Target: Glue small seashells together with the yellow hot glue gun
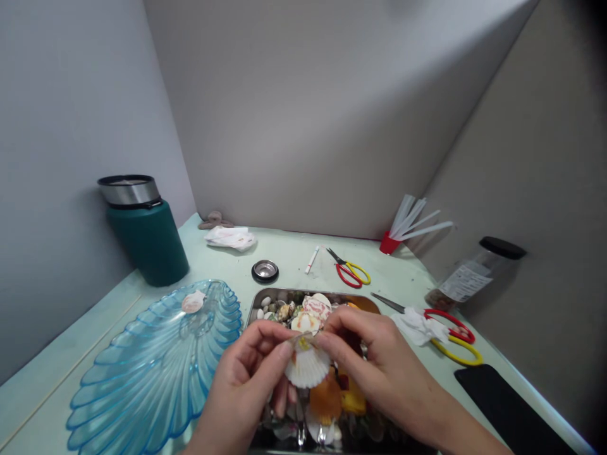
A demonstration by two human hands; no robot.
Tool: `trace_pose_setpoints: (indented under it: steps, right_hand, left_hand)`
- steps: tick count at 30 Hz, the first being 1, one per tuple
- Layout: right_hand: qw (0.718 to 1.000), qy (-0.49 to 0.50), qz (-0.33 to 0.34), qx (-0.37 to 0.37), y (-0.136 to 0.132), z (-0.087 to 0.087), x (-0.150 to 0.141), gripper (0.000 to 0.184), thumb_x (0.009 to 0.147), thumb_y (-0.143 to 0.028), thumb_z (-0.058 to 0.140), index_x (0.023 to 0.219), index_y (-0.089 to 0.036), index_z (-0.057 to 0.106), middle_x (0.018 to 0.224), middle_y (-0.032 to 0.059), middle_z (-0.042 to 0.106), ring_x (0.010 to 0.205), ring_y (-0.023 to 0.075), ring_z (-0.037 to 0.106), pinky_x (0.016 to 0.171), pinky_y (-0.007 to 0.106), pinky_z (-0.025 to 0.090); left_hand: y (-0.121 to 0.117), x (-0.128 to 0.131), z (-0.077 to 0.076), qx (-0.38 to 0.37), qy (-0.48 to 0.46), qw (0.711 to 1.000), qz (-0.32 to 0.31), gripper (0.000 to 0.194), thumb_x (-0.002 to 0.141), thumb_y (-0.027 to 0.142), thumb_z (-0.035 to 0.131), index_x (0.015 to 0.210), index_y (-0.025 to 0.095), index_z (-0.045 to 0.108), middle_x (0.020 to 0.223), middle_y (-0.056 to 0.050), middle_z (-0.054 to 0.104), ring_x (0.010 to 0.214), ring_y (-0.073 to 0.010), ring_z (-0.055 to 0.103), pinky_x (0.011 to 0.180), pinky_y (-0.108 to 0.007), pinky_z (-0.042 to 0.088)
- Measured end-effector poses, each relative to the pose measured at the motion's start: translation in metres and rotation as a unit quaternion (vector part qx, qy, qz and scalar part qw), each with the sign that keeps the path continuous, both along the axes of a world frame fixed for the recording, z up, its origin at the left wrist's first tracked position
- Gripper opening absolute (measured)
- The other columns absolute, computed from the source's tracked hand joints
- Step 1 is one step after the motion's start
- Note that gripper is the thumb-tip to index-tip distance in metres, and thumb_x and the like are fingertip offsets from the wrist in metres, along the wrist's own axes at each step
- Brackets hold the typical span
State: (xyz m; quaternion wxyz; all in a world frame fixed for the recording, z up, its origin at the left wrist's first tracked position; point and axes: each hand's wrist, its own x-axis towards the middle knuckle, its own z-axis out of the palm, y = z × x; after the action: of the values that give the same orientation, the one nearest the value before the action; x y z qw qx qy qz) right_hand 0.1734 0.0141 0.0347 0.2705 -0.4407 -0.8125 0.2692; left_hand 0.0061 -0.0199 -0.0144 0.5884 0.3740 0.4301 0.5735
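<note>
A white ribbed scallop shell (309, 368), with yellow and orange marks near its hinge, is held up over the metal tray (258, 293). My left hand (253, 366) pinches its left edge between thumb and fingers. On the other side, the thumb and forefinger of my right hand (367, 354) close on it near the hinge. Beneath both hands, the tray holds several shells and small stones, among them a pink-and-white shell (317, 306) and an orange shell (325, 399). My hands hide part of the tray's contents.
Left lies a blue shell-shaped dish (156, 354) with one pale shell (193, 302). Behind it stands a green bottle (147, 243). Small scissors (349, 268), larger scissors (458, 338), crumpled tissue (422, 325), a red cup of white sticks (389, 242), a jar (467, 278) and a black phone-like slab (507, 407) lie rightward.
</note>
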Motion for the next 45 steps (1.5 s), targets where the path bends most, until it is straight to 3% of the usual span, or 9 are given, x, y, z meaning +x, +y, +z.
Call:
trace_pose_setpoints:
  steps: [5, 11, 18, 23, 28, 31, 36, 40, 45]
  right_hand:
    - [0.999, -0.034, 0.033, 0.003, -0.001, -0.001, -0.002, 0.027, 0.087, -0.032, 0.057, 0.065, -0.019, 0.048, 0.062, -0.0045, 0.051, 0.059, 0.0105, 0.045, 0.055, 0.023, 0.031]
    - [0.996, -0.074, 0.041, 0.017, -0.001, -0.007, -0.001, 0.031, 0.092, -0.026, 0.047, 0.062, -0.018, 0.046, 0.061, -0.0030, 0.050, 0.058, 0.0111, 0.045, 0.055, 0.025, 0.030]
    - [0.997, -0.058, 0.049, 0.024, -0.004, -0.009, -0.002, 0.031, 0.092, -0.026, 0.048, 0.062, -0.018, 0.047, 0.061, -0.0028, 0.049, 0.059, 0.0111, 0.045, 0.056, 0.025, 0.030]
    - [0.999, 0.008, 0.023, 0.029, -0.004, -0.005, -0.003, 0.018, 0.089, -0.029, 0.055, 0.074, -0.019, 0.054, 0.068, -0.0027, 0.054, 0.064, 0.0119, 0.049, 0.060, 0.024, 0.035]
    - [0.996, 0.065, 0.040, 0.052, -0.002, -0.004, -0.002, 0.012, 0.090, -0.018, 0.051, 0.080, -0.018, 0.058, 0.074, -0.0015, 0.057, 0.068, 0.0117, 0.053, 0.065, 0.023, 0.039]
    - [0.995, 0.060, 0.044, 0.060, -0.003, -0.006, -0.001, 0.013, 0.089, -0.017, 0.052, 0.078, -0.018, 0.058, 0.073, -0.0010, 0.057, 0.067, 0.0120, 0.052, 0.064, 0.024, 0.039]
    - [0.992, 0.058, 0.051, 0.096, -0.003, -0.009, 0.000, 0.013, 0.089, -0.016, 0.050, 0.078, -0.017, 0.057, 0.072, -0.0003, 0.055, 0.066, 0.0124, 0.051, 0.061, 0.025, 0.037]
    - [0.990, 0.056, 0.049, 0.122, -0.002, -0.012, 0.000, 0.012, 0.089, -0.015, 0.050, 0.079, -0.016, 0.057, 0.072, 0.0003, 0.055, 0.065, 0.0122, 0.050, 0.060, 0.025, 0.036]
    - [0.988, 0.053, 0.054, 0.132, -0.002, -0.013, 0.000, 0.013, 0.088, -0.014, 0.050, 0.077, -0.016, 0.056, 0.071, 0.0003, 0.054, 0.064, 0.0123, 0.049, 0.059, 0.025, 0.036]
  left_hand:
    - [0.001, 0.002, 0.004, 0.005, -0.018, 0.999, 0.033, 0.016, 0.076, 0.031, 0.066, 0.080, 0.017, 0.059, 0.049, 0.006, 0.054, 0.036, -0.0055, 0.050, 0.040, -0.014, 0.036]
    - [-0.002, 0.006, 0.006, 0.009, 0.044, 0.997, 0.062, 0.022, 0.070, 0.034, 0.070, 0.084, 0.018, 0.063, 0.059, 0.004, 0.059, 0.036, -0.0044, 0.045, 0.036, -0.014, 0.034]
    - [-0.003, 0.008, 0.005, -0.027, 0.111, 0.991, 0.073, 0.019, 0.068, 0.033, 0.069, 0.079, 0.018, 0.070, 0.038, 0.006, 0.047, 0.031, -0.0052, 0.037, 0.033, -0.014, 0.027]
    - [-0.001, 0.006, 0.004, 0.005, 0.173, 0.979, 0.109, 0.013, 0.068, 0.030, 0.070, 0.076, 0.021, 0.075, 0.043, 0.003, 0.057, 0.033, -0.0069, 0.041, 0.031, -0.015, 0.027]
    - [-0.001, 0.001, 0.001, 0.099, 0.252, 0.958, 0.095, 0.011, 0.070, 0.026, 0.071, 0.077, 0.025, 0.078, 0.072, -0.004, 0.075, 0.055, -0.0148, 0.062, 0.050, -0.020, 0.048]
    - [-0.003, -0.002, -0.002, 0.107, 0.276, 0.951, 0.086, 0.012, 0.072, 0.027, 0.070, 0.081, 0.026, 0.078, 0.071, -0.003, 0.075, 0.052, -0.0138, 0.060, 0.048, -0.020, 0.047]
    - [-0.003, -0.002, -0.006, 0.125, 0.286, 0.947, 0.077, 0.015, 0.073, 0.027, 0.067, 0.085, 0.024, 0.076, 0.055, 0.000, 0.067, 0.050, -0.0137, 0.058, 0.043, -0.019, 0.043]
    - [-0.002, 0.001, -0.004, 0.113, 0.236, 0.961, 0.094, 0.010, 0.073, 0.026, 0.067, 0.080, 0.021, 0.072, 0.060, 0.000, 0.068, 0.056, -0.0139, 0.060, 0.051, -0.020, 0.047]
    - [-0.002, 0.001, -0.004, 0.128, 0.221, 0.964, 0.079, 0.007, 0.076, 0.026, 0.065, 0.075, 0.021, 0.070, 0.061, 0.000, 0.067, 0.051, -0.0115, 0.057, 0.041, -0.016, 0.039]
